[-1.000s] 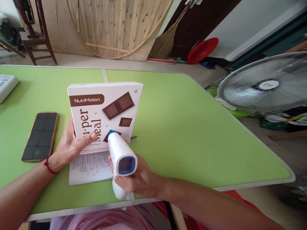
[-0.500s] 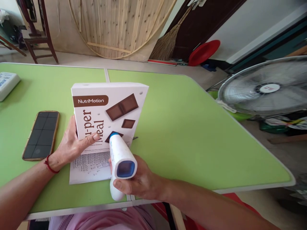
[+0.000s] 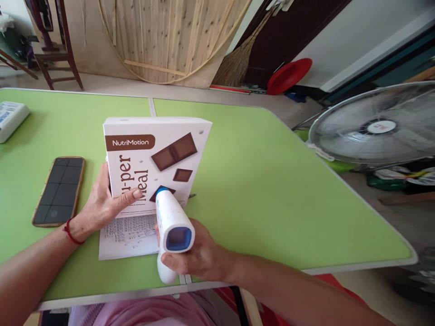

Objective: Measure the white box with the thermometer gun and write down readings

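Note:
My left hand (image 3: 108, 194) grips the left side of a white carton (image 3: 163, 129) marked NutriMotion, its thumb lying across the front. The carton is tilted up, its printed face with brown chocolate pictures toward me. In my right hand (image 3: 204, 253) is a white and blue handheld infrared thermometer (image 3: 173, 217), held by its handle. Its blue front end points at the lower part of the carton; whether it touches cannot be told. Beneath the carton lies a sheet of handwritten paper (image 3: 127, 246). The tip of what looks like a pen (image 3: 192, 195) peeks out at the carton's right.
A smartphone (image 3: 60, 192) lies left of my left hand on the green table (image 3: 272, 194). A white device (image 3: 12, 120) sits at the far left. Beyond the table's right edge stands a large fan (image 3: 377, 127); a wooden chair (image 3: 54, 54) is at the back left.
Hardly anything differs. The carton and both hands appear a few pixels further right, along with the table's objects, so the view has shifted slightly.

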Tool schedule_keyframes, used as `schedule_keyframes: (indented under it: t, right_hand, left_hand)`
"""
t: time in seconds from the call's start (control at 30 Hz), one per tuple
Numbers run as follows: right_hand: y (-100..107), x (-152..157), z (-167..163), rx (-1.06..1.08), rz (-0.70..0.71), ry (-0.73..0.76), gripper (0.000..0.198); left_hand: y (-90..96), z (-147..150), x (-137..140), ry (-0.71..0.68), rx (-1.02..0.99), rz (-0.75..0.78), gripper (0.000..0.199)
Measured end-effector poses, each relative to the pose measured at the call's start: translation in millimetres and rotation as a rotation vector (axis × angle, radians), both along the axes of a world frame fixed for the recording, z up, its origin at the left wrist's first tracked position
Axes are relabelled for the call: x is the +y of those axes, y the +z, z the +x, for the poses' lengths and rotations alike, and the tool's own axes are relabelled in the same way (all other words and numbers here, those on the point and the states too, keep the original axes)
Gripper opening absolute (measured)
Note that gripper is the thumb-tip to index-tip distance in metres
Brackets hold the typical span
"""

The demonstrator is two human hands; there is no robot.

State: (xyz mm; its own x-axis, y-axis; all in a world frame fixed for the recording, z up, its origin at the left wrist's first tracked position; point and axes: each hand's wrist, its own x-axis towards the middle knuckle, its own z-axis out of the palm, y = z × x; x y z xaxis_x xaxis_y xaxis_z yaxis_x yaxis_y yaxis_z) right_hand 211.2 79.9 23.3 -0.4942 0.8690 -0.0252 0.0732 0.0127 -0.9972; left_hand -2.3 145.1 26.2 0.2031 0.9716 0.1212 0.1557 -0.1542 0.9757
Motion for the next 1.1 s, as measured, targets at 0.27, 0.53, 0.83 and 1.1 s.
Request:
schedule_keyframes:
  t: [0.27,0.53,0.83,1.1]
  right_hand:
    - [0.7,1.2,-0.4,0.007,0.02,-0.002,0.022]
    - [5.7,1.3,-2.5,0.008,-0.088,-0.021,0.028]
    - [1.9,0.4,1.7,0.07,-0.111,-0.023,0.027]
    - [7.2,5.0,19.8,0.061,0.083,-0.2,0.023]
  left_hand:
    - [0.7,-0.5,0.5,-0.011,-0.025,0.002,0.059]
    - [3.0,-2.8,0.8,-0.015,0.069,0.072,0.062]
    - [11.0,-4.1,4.9,0.064,0.2,0.037,0.058]
    - [12.5,-4.1,5.5,0.058,0.018,0.163,0.047]
